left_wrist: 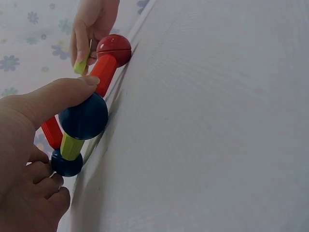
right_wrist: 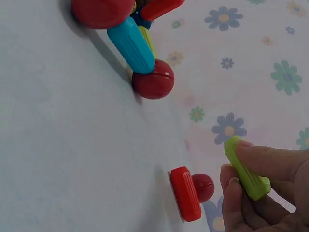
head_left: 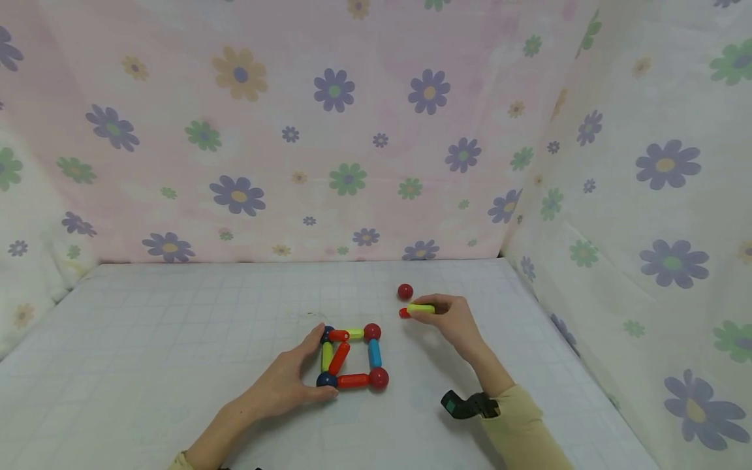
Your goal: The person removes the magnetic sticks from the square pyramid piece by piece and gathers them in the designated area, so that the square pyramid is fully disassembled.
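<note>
A square of magnetic rods and balls lies on the table. Its left corners are dark blue balls (head_left: pixel 326 381), its right corners red balls (head_left: pixel 378 378). A light-blue rod (head_left: pixel 375 354) forms the right side, a red rod (head_left: pixel 353 380) the front; the left and back rods are yellow-green. Two more red rods (head_left: pixel 339 359) slant up from the blue balls. My left hand (head_left: pixel 284 384) holds the square by its left side, thumb at the front blue ball, fingers at the back one. To the right, my right hand (head_left: pixel 451 321) pinches a yellow-green magnetic rod (right_wrist: pixel 247 169) above the table.
Beside the right hand, a loose red rod (right_wrist: pixel 186 194) and a loose red ball (head_left: pixel 405 291) lie on the white table (head_left: pixel 147 339). Flowered cloth (head_left: pixel 376 130) hangs behind the table and along its sides. A black wrist strap (head_left: pixel 470 405) sits on the right forearm.
</note>
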### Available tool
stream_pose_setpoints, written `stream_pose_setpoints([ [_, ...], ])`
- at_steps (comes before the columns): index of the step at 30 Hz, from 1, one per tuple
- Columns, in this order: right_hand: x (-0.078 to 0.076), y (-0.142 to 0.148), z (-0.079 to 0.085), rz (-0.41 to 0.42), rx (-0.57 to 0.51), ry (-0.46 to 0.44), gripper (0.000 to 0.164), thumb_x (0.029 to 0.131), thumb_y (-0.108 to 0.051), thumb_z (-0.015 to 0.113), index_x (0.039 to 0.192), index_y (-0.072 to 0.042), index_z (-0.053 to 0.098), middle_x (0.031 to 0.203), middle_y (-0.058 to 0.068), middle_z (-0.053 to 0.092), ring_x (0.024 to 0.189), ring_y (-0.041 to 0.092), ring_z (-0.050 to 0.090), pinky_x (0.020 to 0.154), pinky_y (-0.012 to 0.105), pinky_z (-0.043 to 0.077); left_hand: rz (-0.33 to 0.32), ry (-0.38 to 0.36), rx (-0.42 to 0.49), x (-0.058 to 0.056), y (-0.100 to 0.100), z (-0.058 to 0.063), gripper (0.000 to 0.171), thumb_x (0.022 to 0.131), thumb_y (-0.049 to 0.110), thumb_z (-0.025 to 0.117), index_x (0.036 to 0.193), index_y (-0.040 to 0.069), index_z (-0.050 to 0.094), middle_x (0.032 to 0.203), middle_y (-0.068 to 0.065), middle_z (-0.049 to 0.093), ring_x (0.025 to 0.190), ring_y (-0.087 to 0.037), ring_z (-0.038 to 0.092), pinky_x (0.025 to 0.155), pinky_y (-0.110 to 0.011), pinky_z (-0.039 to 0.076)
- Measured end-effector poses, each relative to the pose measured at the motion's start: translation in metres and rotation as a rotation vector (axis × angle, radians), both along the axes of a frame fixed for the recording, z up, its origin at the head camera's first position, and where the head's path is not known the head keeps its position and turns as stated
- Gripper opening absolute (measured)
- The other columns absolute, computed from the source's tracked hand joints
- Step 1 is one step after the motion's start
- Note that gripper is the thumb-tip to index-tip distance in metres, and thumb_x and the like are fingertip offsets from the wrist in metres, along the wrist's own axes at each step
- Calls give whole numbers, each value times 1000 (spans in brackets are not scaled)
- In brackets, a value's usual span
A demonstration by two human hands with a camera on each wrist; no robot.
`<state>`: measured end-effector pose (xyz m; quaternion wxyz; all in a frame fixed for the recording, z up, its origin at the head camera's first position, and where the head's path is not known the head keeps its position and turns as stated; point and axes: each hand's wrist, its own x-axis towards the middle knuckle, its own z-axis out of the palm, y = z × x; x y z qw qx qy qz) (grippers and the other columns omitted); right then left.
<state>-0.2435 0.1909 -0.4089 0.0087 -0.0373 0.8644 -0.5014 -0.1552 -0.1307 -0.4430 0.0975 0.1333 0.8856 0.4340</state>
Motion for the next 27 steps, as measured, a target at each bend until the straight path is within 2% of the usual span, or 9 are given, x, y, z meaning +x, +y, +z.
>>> stream_pose_setpoints([
  [7, -6, 10, -9, 30, 20, -28, 29, 90, -21, 76, 116, -11, 75, 126, 10, 67, 114, 27, 56, 94, 36, 50, 6, -5, -8, 0, 1, 1, 111, 74, 43, 87, 161, 20, 21, 165, -3, 26, 151, -30, 26, 117, -58, 31],
  [12, -10, 15, -16, 16, 32, -37, 30, 88, -20, 78, 117, -11, 74, 121, 9, 70, 110, 26, 60, 93, 36, 50, 9, -8, -18, -1, 1, 1, 111, 74, 44, 87, 161, 20, 22, 165, -3, 27, 151, -31, 27, 116, -58, 32],
  [18, -15, 19, -24, -31, 23, -57, 29, 83, -20, 83, 109, -9, 75, 112, 9, 73, 104, 23, 65, 94, 36, 51, 15, -9, -25, 0, 2, 1, 111, 74, 45, 86, 161, 21, 22, 165, -2, 28, 151, -30, 28, 116, -57, 33],
  [27, -18, 23, -32, -57, 54, -49, 26, 82, -18, 83, 106, -9, 77, 113, 7, 72, 101, 22, 64, 92, 35, 52, 14, -19, -23, 0, 2, 3, 110, 74, 45, 86, 160, 19, 23, 165, -3, 28, 151, -30, 28, 115, -57, 35],
])
